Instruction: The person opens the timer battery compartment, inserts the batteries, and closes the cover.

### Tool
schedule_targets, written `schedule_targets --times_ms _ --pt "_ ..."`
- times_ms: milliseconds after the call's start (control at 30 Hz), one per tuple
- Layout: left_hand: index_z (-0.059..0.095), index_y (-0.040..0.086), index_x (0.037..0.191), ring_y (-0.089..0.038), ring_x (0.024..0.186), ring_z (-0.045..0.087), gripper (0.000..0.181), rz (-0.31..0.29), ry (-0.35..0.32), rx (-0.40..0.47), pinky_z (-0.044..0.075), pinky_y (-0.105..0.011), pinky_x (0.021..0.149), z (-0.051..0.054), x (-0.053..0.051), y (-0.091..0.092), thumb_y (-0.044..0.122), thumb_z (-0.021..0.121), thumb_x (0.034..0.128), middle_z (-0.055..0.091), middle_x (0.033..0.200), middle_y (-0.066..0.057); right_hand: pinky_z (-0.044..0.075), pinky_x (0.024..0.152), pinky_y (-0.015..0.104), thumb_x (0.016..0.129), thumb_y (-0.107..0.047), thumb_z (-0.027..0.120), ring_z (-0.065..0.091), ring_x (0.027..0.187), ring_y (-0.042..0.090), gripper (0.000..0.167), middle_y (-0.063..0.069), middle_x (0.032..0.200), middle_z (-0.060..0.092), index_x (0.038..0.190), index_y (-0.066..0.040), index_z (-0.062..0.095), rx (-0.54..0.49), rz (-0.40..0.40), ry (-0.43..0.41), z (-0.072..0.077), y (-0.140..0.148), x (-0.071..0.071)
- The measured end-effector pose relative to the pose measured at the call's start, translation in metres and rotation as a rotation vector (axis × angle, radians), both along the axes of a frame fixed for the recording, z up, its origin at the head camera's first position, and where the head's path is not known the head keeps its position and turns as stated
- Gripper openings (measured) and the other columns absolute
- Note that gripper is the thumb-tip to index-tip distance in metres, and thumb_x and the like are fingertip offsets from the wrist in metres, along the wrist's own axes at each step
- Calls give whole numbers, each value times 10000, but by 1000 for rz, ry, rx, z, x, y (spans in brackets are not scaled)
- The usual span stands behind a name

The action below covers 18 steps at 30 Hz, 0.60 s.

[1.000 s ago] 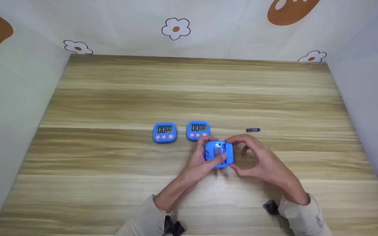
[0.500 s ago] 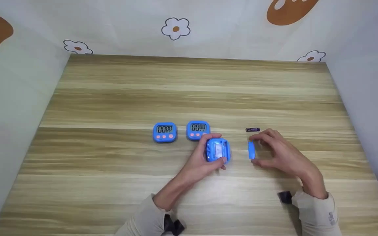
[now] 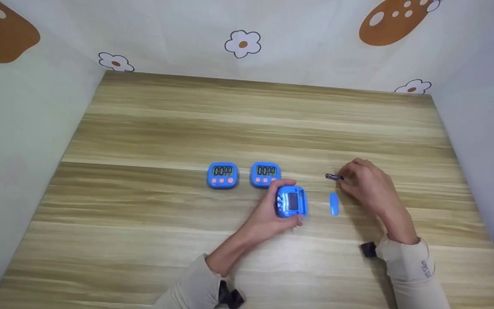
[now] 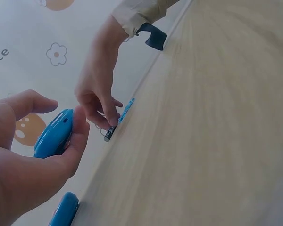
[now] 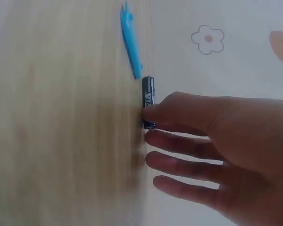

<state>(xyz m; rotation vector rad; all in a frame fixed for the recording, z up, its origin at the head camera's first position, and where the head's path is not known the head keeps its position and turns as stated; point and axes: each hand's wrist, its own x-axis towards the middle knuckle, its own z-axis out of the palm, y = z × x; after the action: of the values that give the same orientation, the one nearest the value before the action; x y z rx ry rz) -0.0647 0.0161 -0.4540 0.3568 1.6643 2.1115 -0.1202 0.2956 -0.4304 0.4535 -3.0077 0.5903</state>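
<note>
My left hand (image 3: 266, 223) grips a blue digital timer (image 3: 285, 210) by its edges, back side up, with the battery slot uncovered. In the left wrist view the timer (image 4: 54, 134) sits between thumb and fingers, raised off the table. To the right, my right hand (image 3: 371, 189) pinches a small dark battery (image 3: 332, 176) at one end. Seen from the right wrist, the thumb lies over the battery (image 5: 148, 94) while the other fingers extend loosely. The timer's blue battery cover (image 3: 334, 204) lies on the table between the hands, apart from both.
Two more blue timers stand face up on the wooden table (image 3: 165, 128), a left one (image 3: 222, 175) and a right one (image 3: 264, 173), both displaying zeros. My left fingers partly overlap the right one's corner. Patterned walls (image 3: 307, 51) enclose the table's back and sides.
My right hand has pulled the battery cover off the timer, set it down on the right, then moved up to the battery and taken its end. The left hand keeps holding the timer.
</note>
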Motion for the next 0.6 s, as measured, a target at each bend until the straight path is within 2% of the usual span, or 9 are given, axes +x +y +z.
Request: schedule_targets --times_ms 67,133,233,300,400,600 --pt "383 217 1398 -283 1172 512 764 3 -3 -13 528 -377 900 0 0 0 -52 743 781 392 1389 -104 523 671 408 802 -91 785 608 822 201 155 15 897 654 940 -88 713 -65 -1 36 2 -5 4" --pt "386 215 1397 -287 1173 512 759 13 -6 -15 529 -378 897 0 -1 0 -44 746 781 394 1390 -105 534 650 372 796 -67 786 613 792 163 164 -24 883 668 933 -116 710 -183 29 74 6 -12 11" --pt "381 201 1403 -289 1177 515 759 25 -12 -6 538 -386 883 0 -2 0 -42 746 783 389 1397 -105 553 635 309 787 -17 786 619 782 133 235 -70 902 678 964 -152 709 -370 143 130 14 -28 24" --pt "373 175 1404 -295 1172 523 749 29 -13 15 546 -396 869 0 -2 0 -51 734 787 387 1397 -119 552 639 273 781 0 787 620 779 134 285 -93 934 675 993 -172 708 -444 238 153 18 -39 32" --pt "357 147 1410 -304 1141 551 748 29 -16 43 559 -405 843 -1 -3 1 -72 713 790 391 1387 -137 539 647 238 764 4 795 613 778 140 323 -108 950 665 1010 -184 704 -451 337 190 20 -53 41" --pt "343 113 1416 -309 1138 556 738 35 -4 59 549 -396 864 -3 -3 2 -83 698 801 414 1365 -173 530 700 180 732 38 798 608 814 94 298 -86 920 662 957 -125 689 -395 396 241 18 -64 46"
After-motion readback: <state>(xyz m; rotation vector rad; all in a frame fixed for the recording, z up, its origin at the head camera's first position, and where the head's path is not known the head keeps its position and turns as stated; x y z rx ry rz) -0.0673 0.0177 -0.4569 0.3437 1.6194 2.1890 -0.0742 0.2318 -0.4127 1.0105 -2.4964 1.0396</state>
